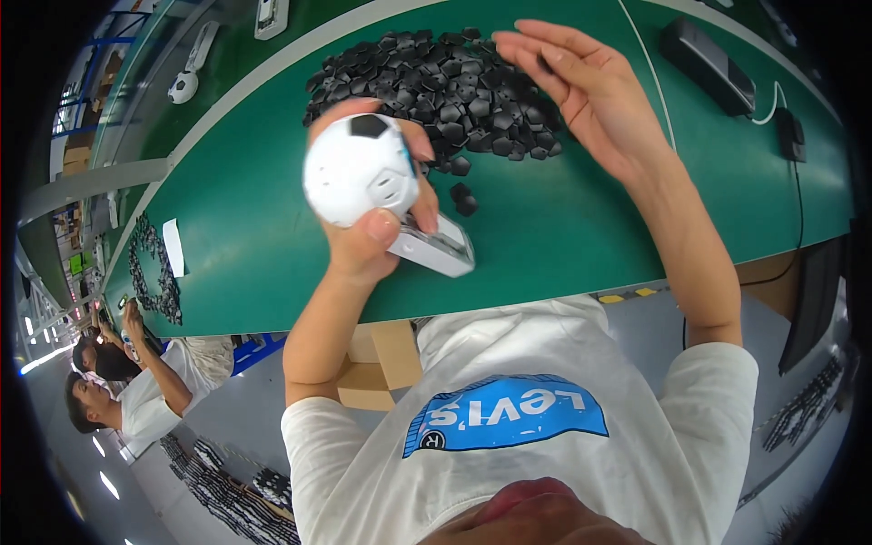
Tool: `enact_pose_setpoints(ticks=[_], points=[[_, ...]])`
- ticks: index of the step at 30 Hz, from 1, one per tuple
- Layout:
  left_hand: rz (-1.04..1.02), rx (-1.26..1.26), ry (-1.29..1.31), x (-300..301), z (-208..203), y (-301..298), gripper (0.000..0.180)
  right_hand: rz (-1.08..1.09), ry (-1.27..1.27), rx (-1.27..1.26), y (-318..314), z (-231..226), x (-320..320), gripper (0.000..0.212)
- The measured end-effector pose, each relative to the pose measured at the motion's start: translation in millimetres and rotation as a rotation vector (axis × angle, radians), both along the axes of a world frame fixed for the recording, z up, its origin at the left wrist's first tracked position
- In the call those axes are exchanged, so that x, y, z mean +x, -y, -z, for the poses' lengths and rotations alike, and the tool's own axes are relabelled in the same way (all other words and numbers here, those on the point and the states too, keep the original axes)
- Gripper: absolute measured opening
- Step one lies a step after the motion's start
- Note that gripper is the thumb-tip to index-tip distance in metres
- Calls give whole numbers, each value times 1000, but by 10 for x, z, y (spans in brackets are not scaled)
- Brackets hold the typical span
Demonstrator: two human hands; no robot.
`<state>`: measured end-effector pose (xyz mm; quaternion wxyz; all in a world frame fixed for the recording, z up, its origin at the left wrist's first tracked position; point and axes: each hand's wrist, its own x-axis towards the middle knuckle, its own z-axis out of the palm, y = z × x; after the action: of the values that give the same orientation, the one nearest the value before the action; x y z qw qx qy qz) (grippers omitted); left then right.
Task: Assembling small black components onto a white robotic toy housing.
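White ball-topped gadget (350, 177) is up over the green bench (254, 218), left hand's grip (361, 243) wrapped around it. Right hand (595, 86) is pinching a small dark piece (545, 64), just beside that big heap of black pentagons (436, 91).

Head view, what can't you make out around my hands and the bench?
In the head view:
White ball: far side turned away.
Left hand: partly hidden behind the ball.
Black piece in the right hand: outline partly covered by thumb and fingers.
Black pile: lower pieces buried under upper ones.
White device: cut off by the top edge.
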<state>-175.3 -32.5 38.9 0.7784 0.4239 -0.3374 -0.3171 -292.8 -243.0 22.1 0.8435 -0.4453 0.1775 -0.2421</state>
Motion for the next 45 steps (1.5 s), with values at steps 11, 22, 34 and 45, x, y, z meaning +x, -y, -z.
enact_pose_setpoints(ticks=[11,22,34,45], points=[[65,78,-157,-10,35,-36,86,-89,157,177,-344,-151,-107,38],[32,114,-172,75,69,-78,78,-240,-42,105,-334,-42,-83,25],[29,186,-186,27,-47,-48,74,-231,-11,-579,-432,25,-176,17],[14,172,-212,33,-28,-18,67,-294,-50,-510,-466,2,-172,26]])
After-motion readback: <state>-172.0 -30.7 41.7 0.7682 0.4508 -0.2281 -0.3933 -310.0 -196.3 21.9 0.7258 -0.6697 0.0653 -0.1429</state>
